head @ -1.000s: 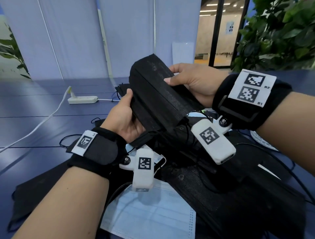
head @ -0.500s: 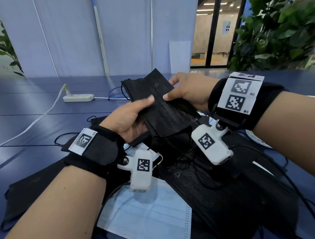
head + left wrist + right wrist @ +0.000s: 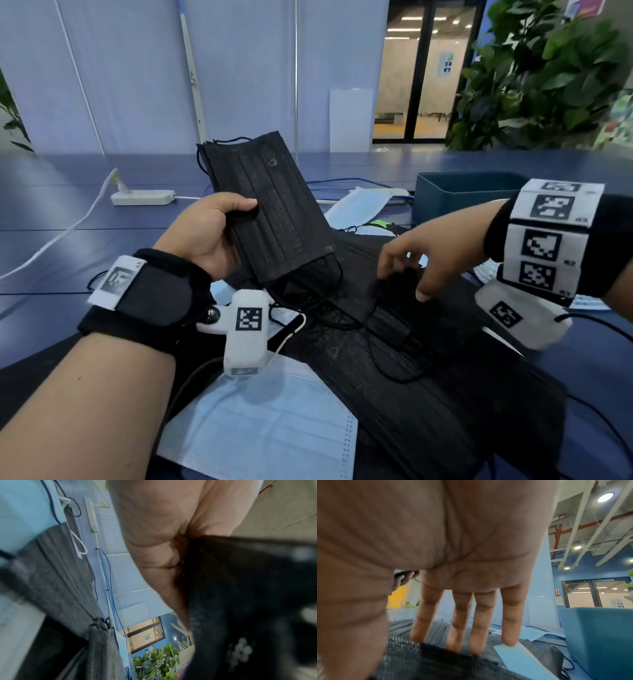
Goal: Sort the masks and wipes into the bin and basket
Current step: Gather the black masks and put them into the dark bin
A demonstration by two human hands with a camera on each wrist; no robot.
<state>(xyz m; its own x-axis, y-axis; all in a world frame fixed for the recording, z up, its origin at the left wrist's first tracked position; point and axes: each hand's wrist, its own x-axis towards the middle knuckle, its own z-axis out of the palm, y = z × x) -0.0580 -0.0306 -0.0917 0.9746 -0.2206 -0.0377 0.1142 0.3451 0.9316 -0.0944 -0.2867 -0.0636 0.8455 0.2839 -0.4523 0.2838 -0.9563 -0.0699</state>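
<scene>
Gathering black masks from the tabletop (image 3: 51, 219) pile.
Left hand (image 3: 205, 236) pinching a stack of black masks (image 3: 270, 209) held aloft; right hand (image 3: 424, 253) spread, fingertips (image 3: 457, 646) down on the black pile (image 3: 394, 359). Bin (image 3: 459, 202) beyond. Risk: tangled ear loops dragging extra masks; loose pinch fanning the stack.
</scene>
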